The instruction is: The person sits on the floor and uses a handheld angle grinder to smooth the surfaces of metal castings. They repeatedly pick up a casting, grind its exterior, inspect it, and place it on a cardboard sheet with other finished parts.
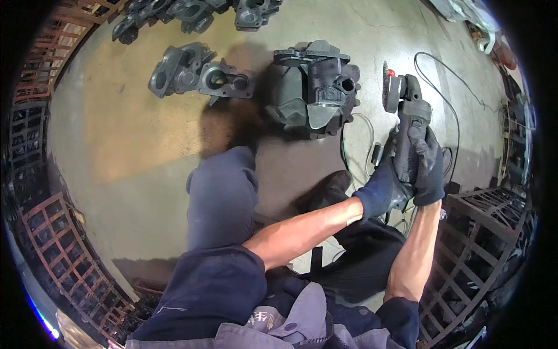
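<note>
My left hand [382, 185], right hand [428, 166] both wrapped round grinder [411, 119], right of dark casting [328, 87]. Black cord [454, 110] curves beside right hand; could snag if I swing grinder, jerking wheel [392, 95] off line.

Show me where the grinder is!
The grinder is in the head view's right half, held by the left hand and right hand, right of the big metal casting.

Grey-black angle grinder [414, 119] with red spot [391, 73], navy left glove [379, 189], blackish right glove [430, 167], dark-grey casting [327, 87], grey-green floor [386, 23] with tan patch [136, 128], rust-brown latticed crate [42, 205]
</note>
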`<state>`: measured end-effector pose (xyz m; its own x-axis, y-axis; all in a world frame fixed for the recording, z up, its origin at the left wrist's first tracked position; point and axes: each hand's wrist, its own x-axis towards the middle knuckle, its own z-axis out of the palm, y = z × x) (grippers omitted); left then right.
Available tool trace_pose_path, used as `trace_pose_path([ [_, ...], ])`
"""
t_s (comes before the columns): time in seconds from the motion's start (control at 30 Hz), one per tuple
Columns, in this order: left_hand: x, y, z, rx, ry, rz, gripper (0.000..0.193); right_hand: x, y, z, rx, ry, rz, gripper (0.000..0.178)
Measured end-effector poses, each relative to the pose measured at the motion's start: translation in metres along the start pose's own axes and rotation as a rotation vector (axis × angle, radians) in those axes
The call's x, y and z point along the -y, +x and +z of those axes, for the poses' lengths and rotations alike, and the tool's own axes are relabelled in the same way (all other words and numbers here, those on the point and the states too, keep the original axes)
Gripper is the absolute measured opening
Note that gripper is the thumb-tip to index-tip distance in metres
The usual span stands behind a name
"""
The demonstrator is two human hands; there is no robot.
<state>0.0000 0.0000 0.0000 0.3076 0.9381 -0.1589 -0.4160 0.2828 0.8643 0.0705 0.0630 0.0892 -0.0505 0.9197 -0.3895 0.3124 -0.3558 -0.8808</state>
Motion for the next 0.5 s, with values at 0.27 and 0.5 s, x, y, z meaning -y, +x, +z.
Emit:
trace_pose_path([
  [0.27,-0.029,-0.008,-0.003,-0.012,-0.126,0.007,0.059,-0.012,0.006,0.001,-0.166,-0.209,-0.120,0.052],
  [0.5,-0.013,-0.008,0.000,-0.052,0.096,0.282,0.064,-0.021,0.009,-0.001,-0.222,-0.520,-0.115,0.058],
])
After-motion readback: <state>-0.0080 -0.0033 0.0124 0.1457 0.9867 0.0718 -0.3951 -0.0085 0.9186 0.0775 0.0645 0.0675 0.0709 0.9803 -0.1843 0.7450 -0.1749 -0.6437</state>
